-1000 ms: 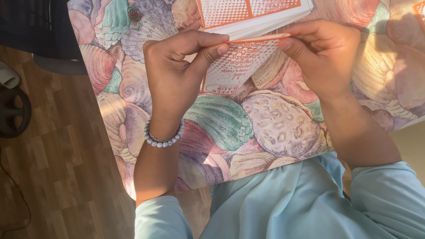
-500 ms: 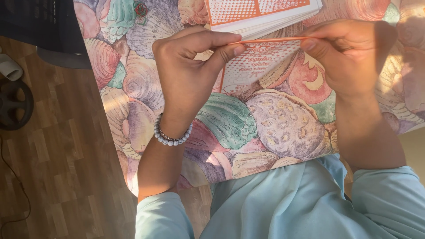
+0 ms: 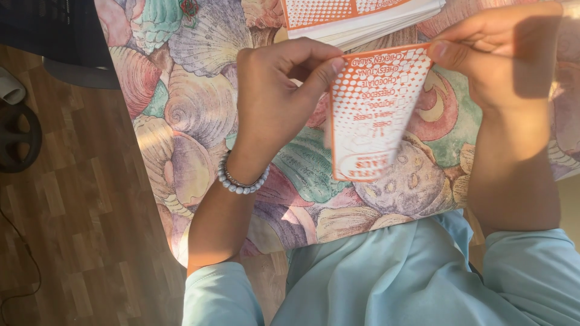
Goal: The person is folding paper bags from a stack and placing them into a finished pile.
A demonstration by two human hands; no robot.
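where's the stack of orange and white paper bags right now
In the head view the stack of paper bags lies at the top edge, on the seashell tablecloth, just beyond the single bag held up between the left hand and right hand.

Orange-and-white paper bag [image 3: 371, 115], edge-on before, now face-up between both hands, hanging lower.

A single head-worn camera is looking almost straight down from above the person's own lap, sitting close to the work. The left hand [image 3: 275, 99] and right hand [image 3: 504, 63] are filling the upper half of the frame, the shell-patterned tablecloth [image 3: 181, 115] is spreading across the middle, and the wooden floor [image 3: 72, 241] is running down the left side. The pale blue shirt [image 3: 386, 278] is closing off the bottom edge. The top right is probably overexposed by sunlight.
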